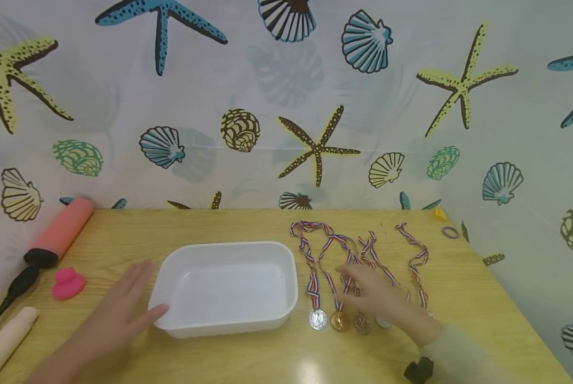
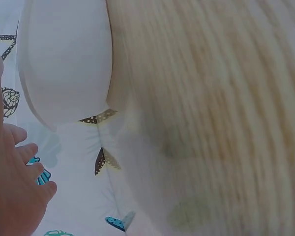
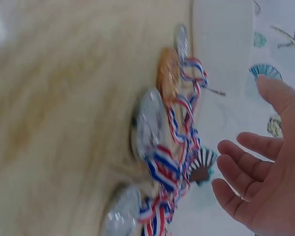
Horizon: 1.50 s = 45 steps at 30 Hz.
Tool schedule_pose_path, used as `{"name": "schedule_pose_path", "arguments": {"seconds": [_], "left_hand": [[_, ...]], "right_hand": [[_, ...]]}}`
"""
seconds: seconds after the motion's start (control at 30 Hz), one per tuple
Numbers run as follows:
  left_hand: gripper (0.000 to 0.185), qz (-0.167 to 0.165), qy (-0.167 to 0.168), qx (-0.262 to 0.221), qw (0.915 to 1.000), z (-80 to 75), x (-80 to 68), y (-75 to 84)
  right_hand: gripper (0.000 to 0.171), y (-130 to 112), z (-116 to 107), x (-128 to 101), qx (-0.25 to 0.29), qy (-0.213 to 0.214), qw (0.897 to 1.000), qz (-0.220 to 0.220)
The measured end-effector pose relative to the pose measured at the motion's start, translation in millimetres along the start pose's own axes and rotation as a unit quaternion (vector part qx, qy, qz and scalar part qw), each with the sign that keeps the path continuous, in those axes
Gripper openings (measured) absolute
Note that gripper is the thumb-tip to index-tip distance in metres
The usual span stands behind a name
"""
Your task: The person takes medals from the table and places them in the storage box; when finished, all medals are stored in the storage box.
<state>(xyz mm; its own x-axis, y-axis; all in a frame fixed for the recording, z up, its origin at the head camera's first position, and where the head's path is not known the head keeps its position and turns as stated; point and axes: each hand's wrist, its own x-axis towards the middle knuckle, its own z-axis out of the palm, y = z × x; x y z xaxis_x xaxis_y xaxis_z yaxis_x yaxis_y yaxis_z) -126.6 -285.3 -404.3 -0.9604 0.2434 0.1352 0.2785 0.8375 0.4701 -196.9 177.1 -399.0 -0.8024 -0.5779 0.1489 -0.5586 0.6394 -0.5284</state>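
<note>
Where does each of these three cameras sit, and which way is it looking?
Head: worn high, looking forward and down at the wooden table, white plastic tray and ribboned medals; both hands show.
Left wrist: looks past the left hand at the tray.
Right wrist: looks past the right hand at the medals.
All three views share the tray.

A light wooden table (image 1: 248, 226) carries a white plastic tub (image 1: 225, 288), a row of ribboned medals (image 1: 344, 277), a pink hand pump (image 1: 41, 250), a pink duck-shaped toy (image 1: 68, 283), a cream roller (image 1: 3, 344), a yellow piece (image 1: 439, 214) and a purple ring (image 1: 450, 232).
</note>
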Motion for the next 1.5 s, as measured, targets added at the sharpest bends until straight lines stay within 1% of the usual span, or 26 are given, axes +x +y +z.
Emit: {"name": "schedule_pose_path", "arguments": {"seconds": [0.13,0.33,0.47,0.57,0.73,0.83,1.03,1.13,1.3,1.43,1.5], "left_hand": [[0.085,0.003,-0.007,0.000,1.0000,2.9,-2.9,1.7],[0.091,-0.011,-0.031,0.006,0.9994,7.1,-3.4,1.8],[0.093,-0.014,-0.036,0.005,0.9992,7.9,-3.7,1.3],[0.093,-0.015,-0.045,0.003,0.9989,7.8,-4.2,0.8],[0.093,-0.014,-0.055,0.001,0.9984,6.6,-5.6,0.2],[0.091,-0.006,-0.051,0.002,0.9987,6.5,-6.8,-0.3],[0.092,-0.015,-0.061,0.007,0.9980,6.3,-6.3,0.9],[0.091,-0.016,-0.062,0.009,0.9979,5.5,-6.1,1.7],[0.090,-0.008,-0.058,0.006,0.9983,5.4,-6.6,1.7],[0.090,-0.007,-0.057,0.005,0.9983,5.2,-7.0,1.5],[0.090,-0.008,-0.059,0.007,0.9982,5.9,-7.0,0.9]], "right_hand": [[0.040,-6,17,3,-0.014,-0.036,0.999,-0.007],[0.032,-12,34,6,-0.050,-0.062,0.997,0.001],[0.033,-15,39,8,-0.078,-0.066,0.995,0.008],[0.034,-18,42,9,-0.102,-0.062,0.993,0.007],[0.030,-19,44,10,-0.114,-0.060,0.992,0.010],[0.029,-17,45,11,-0.109,-0.062,0.992,0.010],[0.031,-16,46,12,-0.092,-0.063,0.994,0.014],[0.030,-17,45,11,-0.065,-0.066,0.995,0.027],[0.020,-17,43,11,-0.009,-0.069,0.997,0.032],[0.015,-16,39,11,0.038,-0.078,0.996,0.028],[0.011,-16,37,12,0.057,-0.084,0.994,0.037]]}}
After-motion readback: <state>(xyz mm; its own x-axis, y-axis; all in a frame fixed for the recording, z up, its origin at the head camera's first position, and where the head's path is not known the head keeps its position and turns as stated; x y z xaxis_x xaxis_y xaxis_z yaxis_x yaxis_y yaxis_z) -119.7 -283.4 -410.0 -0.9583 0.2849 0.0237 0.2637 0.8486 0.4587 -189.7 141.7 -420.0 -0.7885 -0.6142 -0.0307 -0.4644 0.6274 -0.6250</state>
